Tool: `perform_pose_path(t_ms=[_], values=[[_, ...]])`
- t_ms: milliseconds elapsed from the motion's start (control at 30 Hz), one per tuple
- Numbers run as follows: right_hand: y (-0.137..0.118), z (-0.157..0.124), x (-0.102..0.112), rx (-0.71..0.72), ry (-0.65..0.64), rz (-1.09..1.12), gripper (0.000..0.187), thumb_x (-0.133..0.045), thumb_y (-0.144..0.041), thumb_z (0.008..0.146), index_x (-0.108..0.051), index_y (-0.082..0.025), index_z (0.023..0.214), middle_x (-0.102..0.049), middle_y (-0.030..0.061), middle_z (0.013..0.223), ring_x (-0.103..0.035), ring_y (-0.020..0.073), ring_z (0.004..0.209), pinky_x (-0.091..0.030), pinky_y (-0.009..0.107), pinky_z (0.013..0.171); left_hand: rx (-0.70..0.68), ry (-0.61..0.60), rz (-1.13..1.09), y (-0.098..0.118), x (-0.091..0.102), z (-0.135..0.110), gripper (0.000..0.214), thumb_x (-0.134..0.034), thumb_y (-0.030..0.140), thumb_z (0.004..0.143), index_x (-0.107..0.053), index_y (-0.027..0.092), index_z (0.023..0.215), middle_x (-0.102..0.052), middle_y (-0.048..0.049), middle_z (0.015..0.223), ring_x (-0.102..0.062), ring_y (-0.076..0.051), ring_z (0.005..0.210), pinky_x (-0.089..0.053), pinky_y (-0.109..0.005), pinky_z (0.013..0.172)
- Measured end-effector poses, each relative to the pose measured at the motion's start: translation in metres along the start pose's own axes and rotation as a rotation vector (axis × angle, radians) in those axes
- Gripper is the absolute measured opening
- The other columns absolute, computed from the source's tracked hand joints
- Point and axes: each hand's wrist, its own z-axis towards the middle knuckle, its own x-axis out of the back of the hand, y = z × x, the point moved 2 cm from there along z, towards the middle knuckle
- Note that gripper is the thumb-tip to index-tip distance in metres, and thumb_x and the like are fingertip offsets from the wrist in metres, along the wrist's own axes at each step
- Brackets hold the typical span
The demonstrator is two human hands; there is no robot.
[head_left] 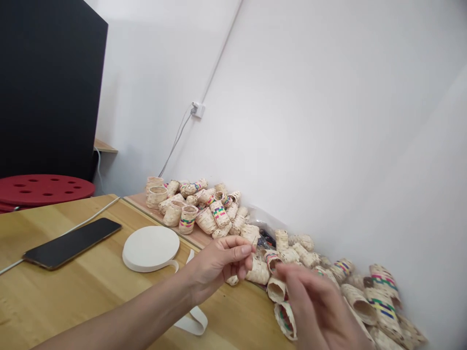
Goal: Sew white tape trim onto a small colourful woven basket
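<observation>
My left hand (228, 260) is raised over the table, thumb and forefinger pinched on a thin needle (254, 239) whose tip sticks up. To its right, closer to me, my right hand (317, 301) has its thumb and forefinger pressed together. Whatever those fingertips hold, if anything, is too fine and blurred to make out. A flat roll of white ribbon (151, 247) lies on the table left of my left hand. Its loose band (193, 323) passes behind my left wrist and curls below it.
Small woven baskets (219, 214), some with coloured bands, are heaped along the wall and continue to the right (383, 301). A phone (73, 243) and a white cable (91, 217) lie on the wooden table (95, 301). A red stool (45, 189) stands beyond its left edge.
</observation>
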Motion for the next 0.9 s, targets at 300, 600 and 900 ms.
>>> perform_pose_path(t_ms=[300, 600, 900], values=[[0.009, 0.020, -0.047, -0.187, 0.005, 0.094, 0.033, -0.057, -0.049, 0.084, -0.063, -0.017, 0.084, -0.073, 0.0081, 0.089, -0.068, 0.0210, 0.081, -0.053, 0.028, 0.068, -0.001, -0.010, 0.019, -0.001, -0.001, -0.002, 0.029, -0.079, 0.035, 0.070, -0.065, 0.010, 0.076, -0.059, -0.0016, 0.063, -0.051, -0.007, 0.050, -0.033, -0.019, 0.050], [0.008, 0.020, -0.047, -0.179, -0.009, 0.111, 0.032, -0.056, -0.049, 0.084, -0.062, -0.018, 0.081, -0.073, 0.0072, 0.085, -0.068, 0.0178, 0.074, -0.052, 0.024, 0.060, -0.001, 0.017, -0.004, -0.007, 0.001, 0.001, 0.023, -0.076, 0.030, 0.074, -0.066, 0.010, 0.077, -0.058, -0.0016, 0.063, -0.051, -0.006, 0.050, -0.035, -0.018, 0.051], [0.010, 0.017, -0.047, -0.204, -0.011, 0.017, 0.031, -0.054, -0.048, 0.086, -0.063, -0.019, 0.084, -0.071, 0.0041, 0.085, -0.065, 0.0164, 0.075, -0.048, 0.025, 0.065, 0.018, -0.019, -0.036, -0.009, 0.001, 0.001, 0.021, -0.070, 0.028, 0.081, -0.064, 0.009, 0.073, -0.057, -0.0016, 0.062, -0.049, -0.006, 0.050, -0.035, -0.017, 0.051]])
